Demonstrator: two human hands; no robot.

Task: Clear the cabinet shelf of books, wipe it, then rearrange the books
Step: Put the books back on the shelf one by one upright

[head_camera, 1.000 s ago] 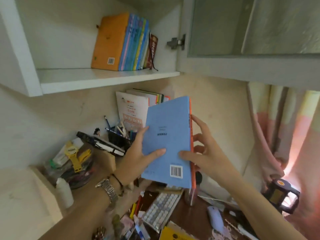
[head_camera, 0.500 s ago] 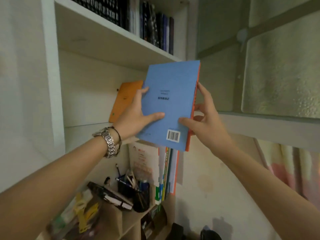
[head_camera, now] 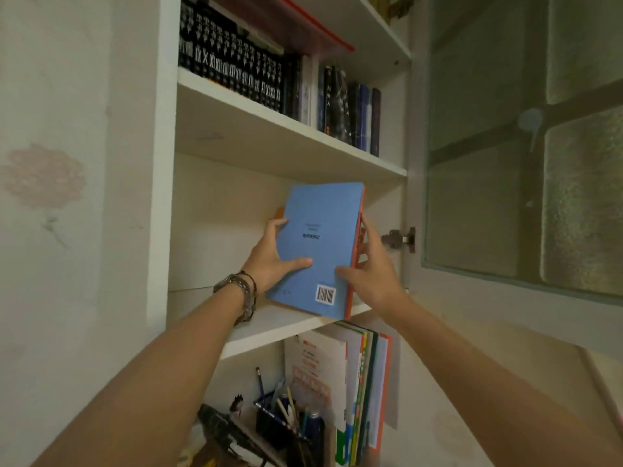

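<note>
A blue book (head_camera: 320, 244) with an orange spine and a barcode stands nearly upright, upside down, its lower edge at the front of the white cabinet shelf (head_camera: 269, 326). My left hand (head_camera: 273, 256) grips its left edge, thumb across the cover. My right hand (head_camera: 369, 264) holds the spine side, thumb on the cover near the barcode. An orange book (head_camera: 278, 212) peeks out behind the blue one; the other shelf books are hidden.
The shelf above (head_camera: 286, 129) carries a row of dark volumes (head_camera: 236, 65). The glass cabinet door (head_camera: 526, 156) stands open at the right, its hinge (head_camera: 397, 238) close to my right hand. Below stand upright books (head_camera: 347, 392) and a pen holder (head_camera: 286, 423).
Both hands have raised the blue book from over the desk up to the cabinet shelf and moved it in toward the shelf's front. My view has tilted upward.
</note>
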